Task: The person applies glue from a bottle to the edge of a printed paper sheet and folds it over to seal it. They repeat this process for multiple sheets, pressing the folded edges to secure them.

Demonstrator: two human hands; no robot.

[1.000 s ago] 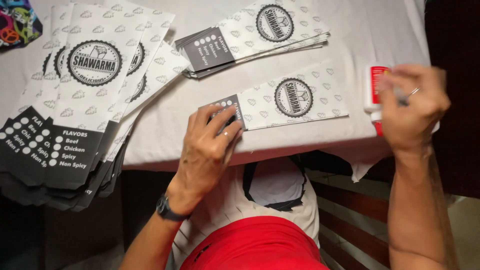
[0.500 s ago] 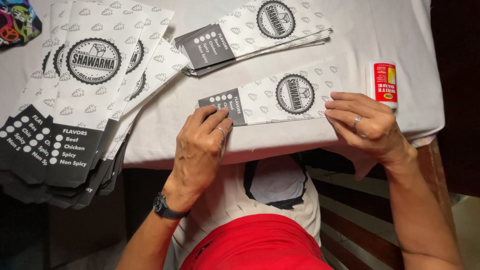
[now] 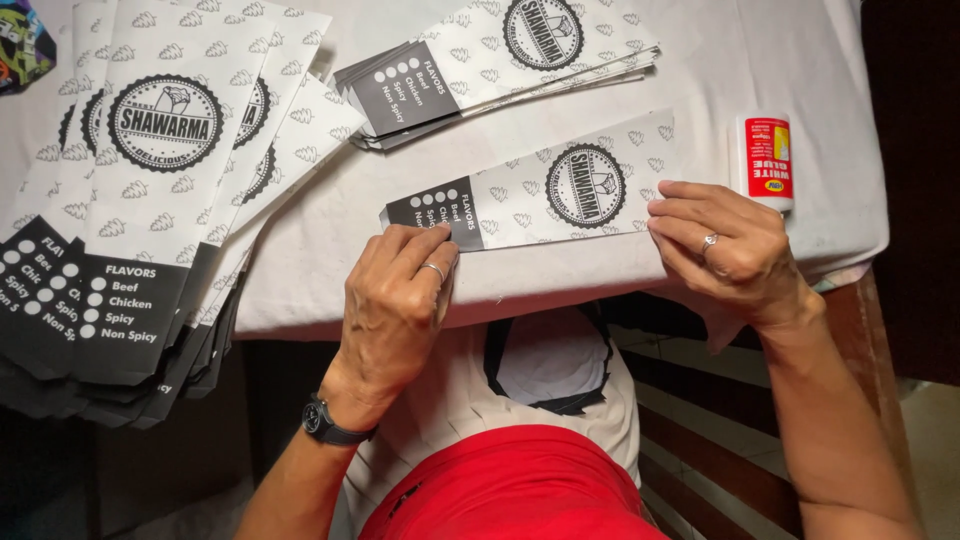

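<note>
Far left, a fanned stack of paper sleeves (image 3: 160,200) overhangs the table edge (image 3: 300,315) — white with a small leaf pattern, round black emblem, dark band at the bottom end. Left hand (image 3: 395,300), ringed, wristwatch below, lies fingers-down, pressing the dark end of a single paper sleeve (image 3: 540,195); no pinch, just flat pressure. That sleeve lies lengthwise near the front edge of the white tablecloth (image 3: 820,110), same pattern as the rest. Behind it, a smaller pile of sleeves (image 3: 500,55) — a bare strip of cloth between. Right hand (image 3: 725,250) presses the sleeve's white end, fingers curled. Just beyond, a glue bottle (image 3: 768,160) lies near the right edge.
</note>
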